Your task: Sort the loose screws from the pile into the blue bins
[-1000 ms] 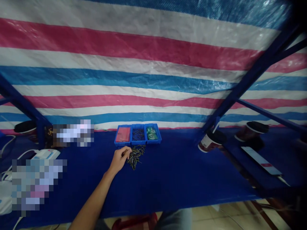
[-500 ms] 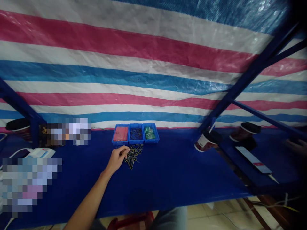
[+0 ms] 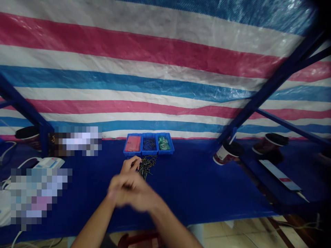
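Note:
My left hand (image 3: 130, 164) rests at the left edge of a pile of screws (image 3: 147, 165) on the blue table. Its fingers are curled closed beside the screws; whatever they may hold is hidden. My right hand (image 3: 136, 191) crosses over my left wrist, smeared by motion, and its fingers cannot be made out. Whether it touches the wrist is unclear. Behind the pile stand three joined blue bins: one with pink-red packets (image 3: 133, 143), one with dark screws (image 3: 149, 144), one with green-and-white small parts (image 3: 163, 142).
A lidded cup (image 3: 222, 155) stands on the right of the blue table (image 3: 196, 186), with a phone (image 3: 280, 175) and another cup (image 3: 266, 148) beyond it. A white device (image 3: 50, 162) with cables lies left. Blue frame bars (image 3: 248, 110) slant up before a striped sheet (image 3: 155, 75).
My right hand has come into view from below and now lies across my left wrist. My left hand stays beside the screw pile. The view has shifted slightly.

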### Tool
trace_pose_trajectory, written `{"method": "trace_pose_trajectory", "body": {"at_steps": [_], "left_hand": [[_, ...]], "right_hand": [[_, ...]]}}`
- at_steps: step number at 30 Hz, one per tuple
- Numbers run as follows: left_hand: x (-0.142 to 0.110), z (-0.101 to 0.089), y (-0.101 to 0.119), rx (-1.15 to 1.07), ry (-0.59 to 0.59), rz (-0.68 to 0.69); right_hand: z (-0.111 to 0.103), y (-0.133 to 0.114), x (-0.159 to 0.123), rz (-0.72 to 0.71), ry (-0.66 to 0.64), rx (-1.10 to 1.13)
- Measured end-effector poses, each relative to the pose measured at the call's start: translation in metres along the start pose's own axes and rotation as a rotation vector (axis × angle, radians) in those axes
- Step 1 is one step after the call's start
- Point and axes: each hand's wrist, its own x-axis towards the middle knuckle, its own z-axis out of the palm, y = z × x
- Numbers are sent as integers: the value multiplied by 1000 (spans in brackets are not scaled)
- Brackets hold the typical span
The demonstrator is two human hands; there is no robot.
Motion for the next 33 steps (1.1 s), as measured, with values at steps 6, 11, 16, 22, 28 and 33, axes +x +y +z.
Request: {"method": "trace_pose_trajectory", "body": {"at_steps": [6, 11, 16, 22, 28, 33], "left_hand": [[1, -1, 4, 20, 27, -28], [2, 1, 3, -4, 33, -57], [1, 2, 3, 43, 11, -35], [-1, 0, 7, 18, 46, -16], [-1, 0, 8, 23, 25, -7], [0, -1, 11, 56, -21, 13]], "right_hand": [[-69, 84, -6, 80, 584, -482], [-71, 117, -23, -19, 623, -505], [-62, 117, -23, 8, 667, -411], [-68, 122, -26, 96, 740, -359], [-69, 116, -30, 148, 688, -455], [-64, 116, -28, 93, 593, -453]]}}
